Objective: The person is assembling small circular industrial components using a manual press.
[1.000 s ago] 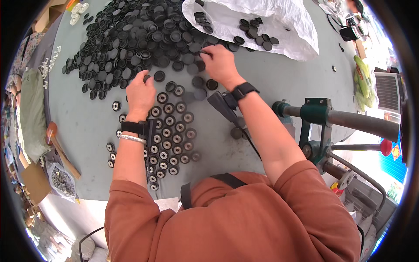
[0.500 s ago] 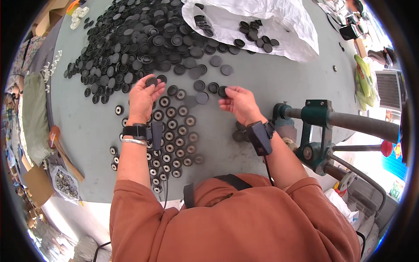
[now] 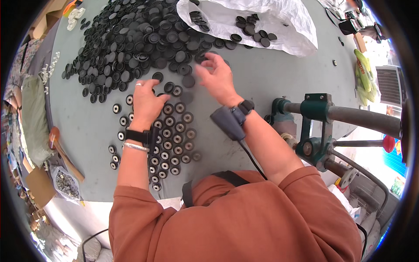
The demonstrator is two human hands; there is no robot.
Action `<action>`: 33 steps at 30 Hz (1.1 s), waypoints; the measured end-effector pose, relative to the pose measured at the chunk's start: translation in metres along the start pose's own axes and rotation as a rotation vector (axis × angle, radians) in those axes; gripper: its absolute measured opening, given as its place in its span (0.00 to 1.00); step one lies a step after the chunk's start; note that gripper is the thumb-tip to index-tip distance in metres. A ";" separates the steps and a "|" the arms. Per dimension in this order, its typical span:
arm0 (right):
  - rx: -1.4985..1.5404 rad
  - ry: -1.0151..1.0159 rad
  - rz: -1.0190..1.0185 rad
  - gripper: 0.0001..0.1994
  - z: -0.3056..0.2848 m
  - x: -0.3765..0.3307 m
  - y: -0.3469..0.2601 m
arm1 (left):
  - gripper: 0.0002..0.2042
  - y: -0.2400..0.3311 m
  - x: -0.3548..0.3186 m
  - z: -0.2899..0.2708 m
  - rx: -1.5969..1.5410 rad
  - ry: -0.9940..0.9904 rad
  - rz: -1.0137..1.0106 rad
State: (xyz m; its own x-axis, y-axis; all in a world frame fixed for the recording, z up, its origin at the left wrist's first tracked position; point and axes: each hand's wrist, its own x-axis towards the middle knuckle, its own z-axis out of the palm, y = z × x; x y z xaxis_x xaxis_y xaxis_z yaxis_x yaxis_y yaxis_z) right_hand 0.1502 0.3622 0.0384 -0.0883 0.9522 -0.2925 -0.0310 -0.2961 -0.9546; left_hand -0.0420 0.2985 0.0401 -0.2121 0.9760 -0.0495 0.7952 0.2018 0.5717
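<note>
Plastic bag (image 3: 279, 26) holding black caps (image 3: 251, 24), hands over loose pile (image 3: 131, 43)

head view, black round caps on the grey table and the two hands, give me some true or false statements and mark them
1. The left hand rests palm down at the top of the rows of caps. True.
2. The loose pile of black caps lies between the person and the rows. False: it lies beyond the rows, at the far side of the grey table.
3. The right hand is raised at the near edge of the pile, fingers spread. True.
4. The white plastic bag holds no caps. False: some black caps lie on it.
5. Both wrists are bare. False: each wears a dark strap.
</note>
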 end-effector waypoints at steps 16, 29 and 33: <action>-0.400 -0.030 0.095 0.25 0.008 -0.019 0.009 | 0.13 -0.022 0.036 -0.018 0.133 0.339 -0.019; -0.762 0.227 -0.394 0.21 -0.017 0.002 0.011 | 0.14 0.016 0.040 0.013 0.245 0.021 -0.006; -0.797 0.256 -0.135 0.24 -0.034 0.030 0.020 | 0.13 0.018 0.055 0.028 0.243 0.055 -0.093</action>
State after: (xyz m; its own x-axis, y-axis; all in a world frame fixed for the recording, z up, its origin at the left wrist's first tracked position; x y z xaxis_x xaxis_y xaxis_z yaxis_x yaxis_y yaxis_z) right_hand 0.1807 0.3873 0.0091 0.0969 0.9917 -0.0845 0.6947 -0.1282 -0.7078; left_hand -0.0235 0.3582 0.0251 -0.3161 0.9477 -0.0440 0.8825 0.3108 0.3531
